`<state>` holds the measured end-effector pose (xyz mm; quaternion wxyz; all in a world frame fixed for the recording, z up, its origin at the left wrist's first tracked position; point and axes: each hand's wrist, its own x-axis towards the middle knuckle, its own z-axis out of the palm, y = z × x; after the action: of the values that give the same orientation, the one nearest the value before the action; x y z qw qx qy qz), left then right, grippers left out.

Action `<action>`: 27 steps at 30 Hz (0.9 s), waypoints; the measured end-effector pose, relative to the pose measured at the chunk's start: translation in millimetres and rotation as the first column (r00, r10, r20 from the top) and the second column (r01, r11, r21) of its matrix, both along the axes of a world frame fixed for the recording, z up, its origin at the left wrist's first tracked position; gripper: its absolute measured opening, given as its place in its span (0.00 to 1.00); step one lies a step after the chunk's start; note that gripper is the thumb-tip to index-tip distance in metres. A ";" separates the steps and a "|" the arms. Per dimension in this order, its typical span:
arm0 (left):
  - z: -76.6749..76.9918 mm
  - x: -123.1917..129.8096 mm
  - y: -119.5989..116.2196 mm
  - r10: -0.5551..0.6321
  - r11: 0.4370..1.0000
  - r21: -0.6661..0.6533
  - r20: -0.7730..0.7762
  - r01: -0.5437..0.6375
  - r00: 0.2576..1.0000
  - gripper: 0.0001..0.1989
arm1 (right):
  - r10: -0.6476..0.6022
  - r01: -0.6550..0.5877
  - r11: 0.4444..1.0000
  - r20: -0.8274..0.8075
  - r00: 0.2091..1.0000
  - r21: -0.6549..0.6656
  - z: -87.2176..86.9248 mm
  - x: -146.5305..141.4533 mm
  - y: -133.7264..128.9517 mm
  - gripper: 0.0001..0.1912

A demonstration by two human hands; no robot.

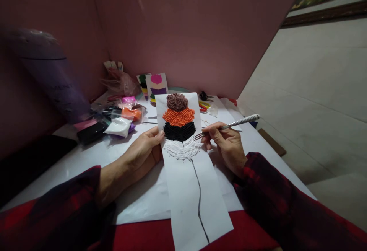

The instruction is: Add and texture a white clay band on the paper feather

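Observation:
A long strip of white paper (187, 197) is tilted up in front of me, its left edge gripped by my left hand (146, 147) with the thumb on the front. Textured clay covers its upper part in bands: brown (177, 101), orange (178, 117), black (179, 131) and white (176, 149). A dark drawn line runs down from the white band. Between the fingers of my right hand (226, 142) is a fork (241, 121) with a patterned handle. Its tines point left, at the right side of the black and white bands; whether they touch the clay I cannot tell.
Bags of coloured clay (119, 124) lie on the white table (137, 209) to the left. Behind the paper stand small painted cards (157, 86). Keys (205, 96) and red-and-yellow handles (204, 107) lie at the back right. A tall purple wrapped roll (54, 79) leans at the left wall.

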<state>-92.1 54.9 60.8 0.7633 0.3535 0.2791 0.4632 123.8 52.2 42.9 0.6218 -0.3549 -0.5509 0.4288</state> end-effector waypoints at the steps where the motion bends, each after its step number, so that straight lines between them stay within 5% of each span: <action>1: 0.1 -0.1 0.0 0.004 1.000 -0.001 -0.001 -0.004 1.000 0.12 | 0.000 0.000 1.000 -0.007 1.000 0.003 0.0 0.2 0.4 0.14; 15: 1.9 2.1 -2.0 0.055 0.998 -0.016 -0.088 -0.057 0.995 0.06 | -0.025 0.025 0.999 0.007 1.000 -0.037 0.1 -2.6 2.5 0.14; 19: -1.3 1.7 -1.8 0.088 0.994 0.076 -0.198 -0.074 0.976 0.11 | -0.066 0.068 0.995 0.030 0.997 -0.075 -1.0 -2.2 5.2 0.14; 27: -12.4 -6.7 5.2 0.338 0.934 0.303 -0.576 -0.190 0.744 0.22 | -0.050 0.065 0.983 0.089 0.995 -0.170 -3.5 -2.2 6.4 0.16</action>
<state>-98.7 60.1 48.4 0.5101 0.5263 0.5069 0.4537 121.6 58.6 39.4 0.5772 -0.4407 -0.5270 0.4415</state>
